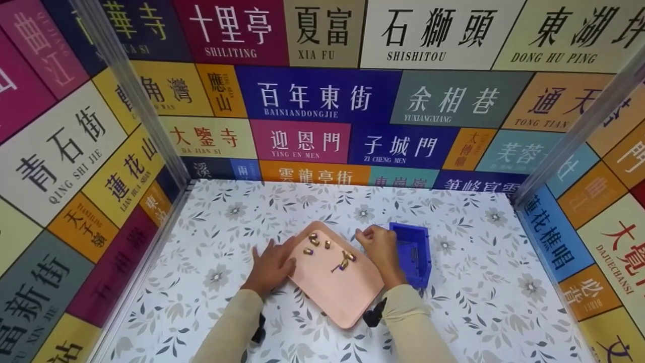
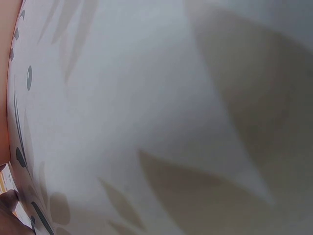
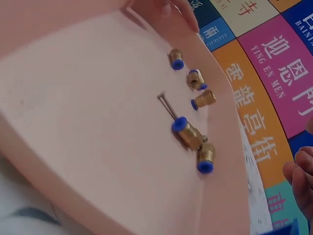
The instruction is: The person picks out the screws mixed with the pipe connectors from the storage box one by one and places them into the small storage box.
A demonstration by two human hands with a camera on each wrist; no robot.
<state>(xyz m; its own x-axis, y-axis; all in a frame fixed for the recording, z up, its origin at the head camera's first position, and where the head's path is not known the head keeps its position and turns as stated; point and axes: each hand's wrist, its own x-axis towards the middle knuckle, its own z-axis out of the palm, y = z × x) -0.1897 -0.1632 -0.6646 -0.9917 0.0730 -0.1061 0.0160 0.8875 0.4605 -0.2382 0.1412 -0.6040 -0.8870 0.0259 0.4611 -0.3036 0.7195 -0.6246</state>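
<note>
A pink tray [image 1: 342, 297] lies slanted on the table. Several brass tube fittings with blue collars [image 3: 188, 134] are in it, and a thin screw [image 3: 167, 105] lies against one of them. My left hand [image 1: 272, 267] grips the tray's left rim, thumb on the inner side. Over the tray's right edge, beside a blue box [image 1: 427, 257], is my right hand [image 1: 380, 249] with its fingers bent together. Whether anything sits between those fingertips [image 3: 301, 181] is hidden. The left wrist view shows mostly tabletop, with the tray's side at its left edge.
Inside the blue box lie a few thin dark pieces, too small to make out. The table [image 1: 484, 302] has a leaf-and-flower covering. Printed sign panels [image 1: 317, 96] enclose it at the back and both sides.
</note>
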